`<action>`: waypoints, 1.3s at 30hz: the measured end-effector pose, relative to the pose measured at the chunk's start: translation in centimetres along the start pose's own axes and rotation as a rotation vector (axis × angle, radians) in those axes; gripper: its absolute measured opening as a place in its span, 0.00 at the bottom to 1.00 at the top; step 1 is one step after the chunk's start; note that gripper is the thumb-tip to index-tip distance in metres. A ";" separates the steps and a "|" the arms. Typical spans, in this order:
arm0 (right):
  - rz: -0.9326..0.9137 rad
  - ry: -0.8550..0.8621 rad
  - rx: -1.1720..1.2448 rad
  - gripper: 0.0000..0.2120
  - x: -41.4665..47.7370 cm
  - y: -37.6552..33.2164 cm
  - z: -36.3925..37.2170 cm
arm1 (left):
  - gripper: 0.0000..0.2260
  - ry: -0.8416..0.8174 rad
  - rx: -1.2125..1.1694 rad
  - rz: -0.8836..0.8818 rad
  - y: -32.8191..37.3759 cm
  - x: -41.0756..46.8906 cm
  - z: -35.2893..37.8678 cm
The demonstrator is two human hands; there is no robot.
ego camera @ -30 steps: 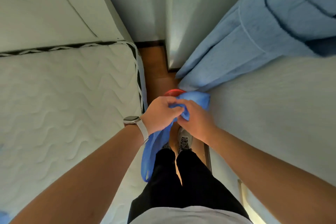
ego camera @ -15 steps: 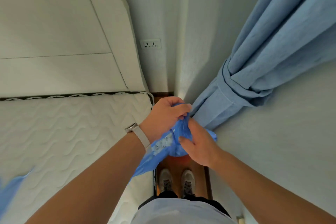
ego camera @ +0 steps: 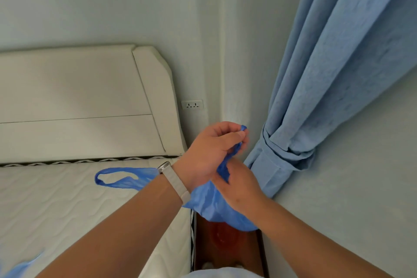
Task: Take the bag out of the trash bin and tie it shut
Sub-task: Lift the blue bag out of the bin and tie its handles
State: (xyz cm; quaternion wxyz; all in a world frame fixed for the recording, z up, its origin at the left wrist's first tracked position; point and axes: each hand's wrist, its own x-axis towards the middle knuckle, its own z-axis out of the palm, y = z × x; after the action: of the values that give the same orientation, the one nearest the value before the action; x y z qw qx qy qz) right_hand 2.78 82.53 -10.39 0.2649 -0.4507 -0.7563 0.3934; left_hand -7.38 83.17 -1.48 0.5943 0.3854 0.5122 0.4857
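Observation:
A thin blue plastic bag (ego camera: pixel 212 207) hangs in the air between my hands, above the gap beside the bed. My left hand (ego camera: pixel 209 153), with a pale watch strap on the wrist, pinches one twisted strip of the bag at its fingertips. My right hand (ego camera: pixel 239 183) grips the bag's neck just below. One bag handle loop (ego camera: pixel 121 179) sticks out to the left, behind my left wrist. The red trash bin (ego camera: pixel 222 236) shows dimly on the floor under the bag, mostly hidden by it.
A bare white mattress (ego camera: pixel 67 210) and cream headboard (ego camera: pixel 79 101) fill the left. A tied-back blue curtain (ego camera: pixel 316 97) hangs at right, close to my hands. A wall socket (ego camera: pixel 192 104) sits in the corner. The wooden floor strip (ego camera: pixel 252 248) is narrow.
My view has tilted upward and my feet have left the frame. Both hands have risen with the bag, and a handle loop now sticks out to the left.

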 end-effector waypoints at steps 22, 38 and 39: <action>-0.031 0.385 0.119 0.19 2.5 -4.9 -3.4 | 0.05 0.540 0.460 0.288 -3.9 -7.4 -8.2; -0.145 0.321 0.185 0.19 2.5 -8.2 -3.8 | 0.26 0.754 0.053 0.114 -4.5 -4.5 -15.8; -0.146 0.309 0.178 0.19 2.4 -8.2 -3.8 | 0.24 0.750 0.026 0.128 -4.1 -4.3 -15.7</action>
State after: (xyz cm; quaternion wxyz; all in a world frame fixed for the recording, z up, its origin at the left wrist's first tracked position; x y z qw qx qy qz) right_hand 0.70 83.73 -1.37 0.4448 -0.4243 -0.6994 0.3645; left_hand -22.08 77.45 -7.20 0.3289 0.2198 0.6752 0.6226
